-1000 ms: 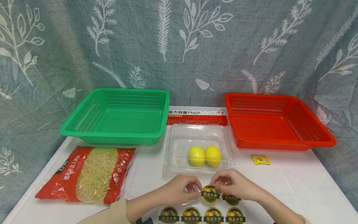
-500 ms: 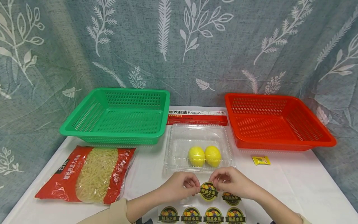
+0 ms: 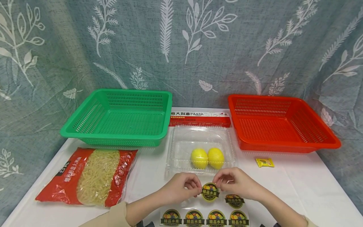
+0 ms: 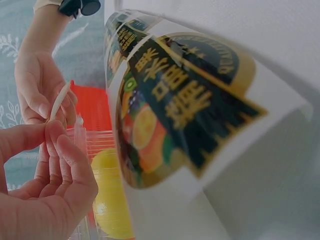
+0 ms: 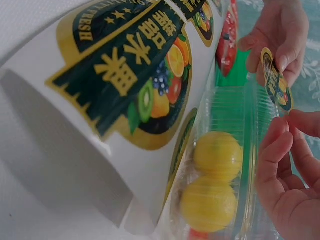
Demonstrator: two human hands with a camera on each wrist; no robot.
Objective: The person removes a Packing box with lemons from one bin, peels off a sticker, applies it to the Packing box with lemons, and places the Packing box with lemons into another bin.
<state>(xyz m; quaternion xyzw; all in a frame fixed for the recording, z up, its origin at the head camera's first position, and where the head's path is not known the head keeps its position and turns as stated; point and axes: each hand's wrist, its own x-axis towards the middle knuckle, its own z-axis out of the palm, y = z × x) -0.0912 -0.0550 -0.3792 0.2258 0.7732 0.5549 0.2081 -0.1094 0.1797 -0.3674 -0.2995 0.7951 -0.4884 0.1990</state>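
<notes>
Left hand: my left hand pinches the left edge of a round sticker between thumb and forefinger; the other fingers curl inward.
Right hand: my right hand pinches the same sticker at its upper right edge, thumb against forefinger.
Sticker: held up between my 2 hands, above the sticker sheet and in front of the clear container; the left wrist view shows it edge-on, slightly curved.
Sheet: white, on the table; 4 stickers show in its near row, and 1 more sits partly behind my right hand.
Container: the clear container lies beyond my hands; 2 yellow fruits show through it, side by side.
Baskets: green basket back left; red basket back right.
Packets: red pasta bag before the green basket; small yellow packet before the red basket.
</notes>
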